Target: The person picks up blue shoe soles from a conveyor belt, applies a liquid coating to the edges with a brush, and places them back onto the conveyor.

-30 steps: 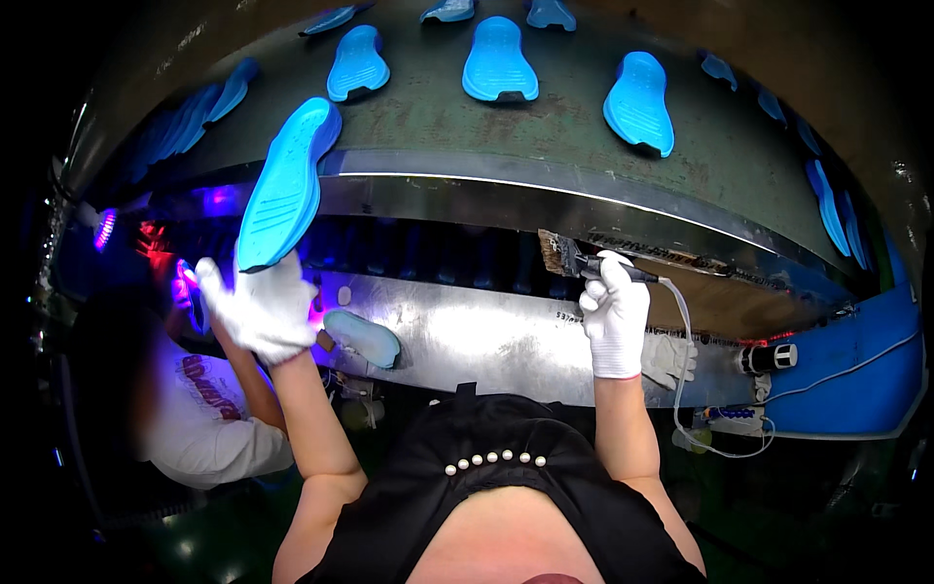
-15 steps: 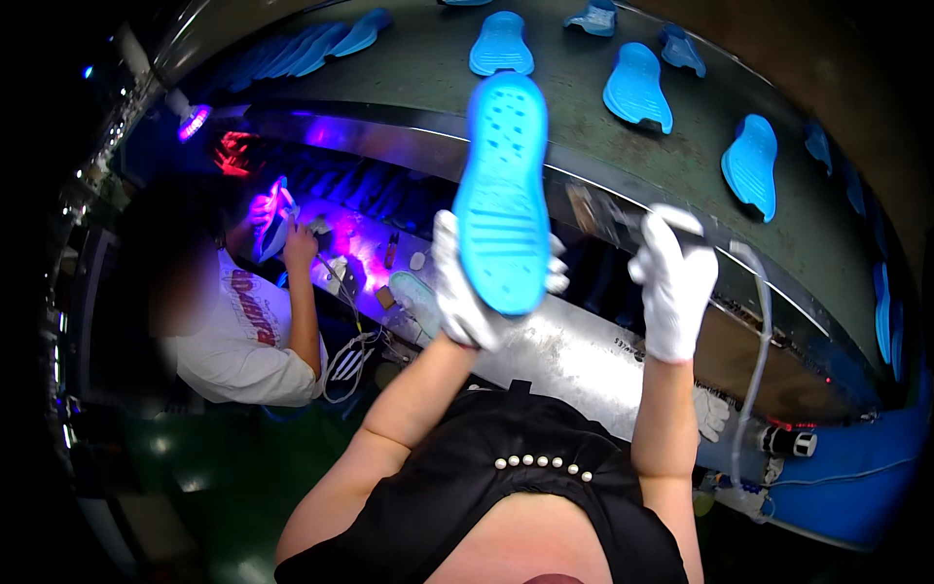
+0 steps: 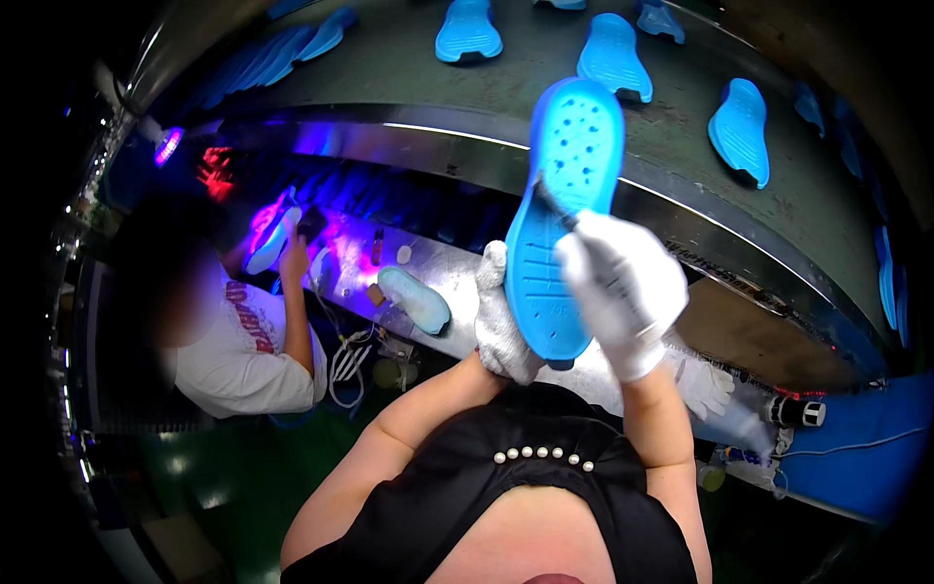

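Where the blue sole (image 3: 537, 248) is held: up in front of the body, above the bench (image 3: 455, 277), with its holed end farthest away and its grooved face turned up.
Left hand (image 3: 501, 316): gloved in white; its grip is closed on the lower part of the sole, at the left edge.
Right hand (image 3: 628, 292): gloved and blurred; its grip is closed around a dark brush (image 3: 556, 206).
Brush: held over the middle of the sole's face; whether it is touched by the tip cannot be told.
Bench: a pale sole (image 3: 415, 300) is laid on it, beside a small brown block (image 3: 376, 294); a spare glove (image 3: 702, 387) is seen to the right.
Belt (image 3: 389, 83): more blue soles (image 3: 739, 131) are spread along it, well apart in front.
Co-worker (image 3: 248, 355): seated at left in a white shirt, with another sole (image 3: 277, 238) held in purple light.
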{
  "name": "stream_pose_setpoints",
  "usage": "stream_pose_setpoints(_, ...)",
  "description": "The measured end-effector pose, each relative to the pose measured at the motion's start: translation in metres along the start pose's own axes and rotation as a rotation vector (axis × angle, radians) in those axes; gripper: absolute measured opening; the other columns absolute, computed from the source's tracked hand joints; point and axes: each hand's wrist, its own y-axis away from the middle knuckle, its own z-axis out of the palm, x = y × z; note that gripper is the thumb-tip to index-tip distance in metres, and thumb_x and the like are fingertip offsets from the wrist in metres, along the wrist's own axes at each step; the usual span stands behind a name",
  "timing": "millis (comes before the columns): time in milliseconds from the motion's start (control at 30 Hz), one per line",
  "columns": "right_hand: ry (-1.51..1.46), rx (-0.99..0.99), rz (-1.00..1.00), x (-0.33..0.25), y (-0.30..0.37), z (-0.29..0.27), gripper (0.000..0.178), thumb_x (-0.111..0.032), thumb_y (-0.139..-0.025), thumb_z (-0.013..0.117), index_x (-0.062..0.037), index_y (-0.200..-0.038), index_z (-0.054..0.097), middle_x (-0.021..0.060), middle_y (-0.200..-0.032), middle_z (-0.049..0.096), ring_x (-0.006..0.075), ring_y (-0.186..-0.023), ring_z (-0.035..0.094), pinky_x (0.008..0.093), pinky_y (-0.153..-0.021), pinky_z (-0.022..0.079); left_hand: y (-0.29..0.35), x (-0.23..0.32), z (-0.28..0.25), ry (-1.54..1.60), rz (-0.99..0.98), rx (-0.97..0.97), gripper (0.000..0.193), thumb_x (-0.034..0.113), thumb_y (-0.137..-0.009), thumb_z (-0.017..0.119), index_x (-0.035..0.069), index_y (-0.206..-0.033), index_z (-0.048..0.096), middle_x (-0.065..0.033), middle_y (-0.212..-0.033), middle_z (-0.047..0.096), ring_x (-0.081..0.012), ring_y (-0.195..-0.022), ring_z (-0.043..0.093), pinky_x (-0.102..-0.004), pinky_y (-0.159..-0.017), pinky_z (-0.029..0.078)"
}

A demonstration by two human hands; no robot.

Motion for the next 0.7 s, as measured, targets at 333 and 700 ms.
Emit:
stream_pose_setpoints(333,-0.050,-0.370,0.053,-0.033,0.008,-0.023,0.028,-0.001,-0.073,0.077,-0.0052,-0.098,0.067,0.0079,-0.082,0.069,0.0235,-0.071,0.068,0.0333,-0.067,0.056,-0.004,0.014,0.000,0.190,-0.121,-0.343,0.096,0.080,-0.083,0.037,-0.001,-0.134,0.044,-0.0228,-0.119,0.058,-0.0323,-0.101,0.061,-0.0436,-0.088,0.052)
stream_pose_setpoints(700,-0.219,-0.307,0.134,-0.066,0.034,-0.017,0.028,-0.003,-0.075,0.078,-0.0050,-0.100,0.066,0.0083,-0.085,0.069,0.0206,-0.071,0.067,0.0315,-0.066,0.054,-0.019,0.029,-0.022,0.358,-0.146,-0.615,0.099,0.076,-0.084,0.041,-0.001,-0.144,0.031,-0.0253,-0.134,0.049,-0.0381,-0.097,0.063,-0.0483,-0.070,0.058)
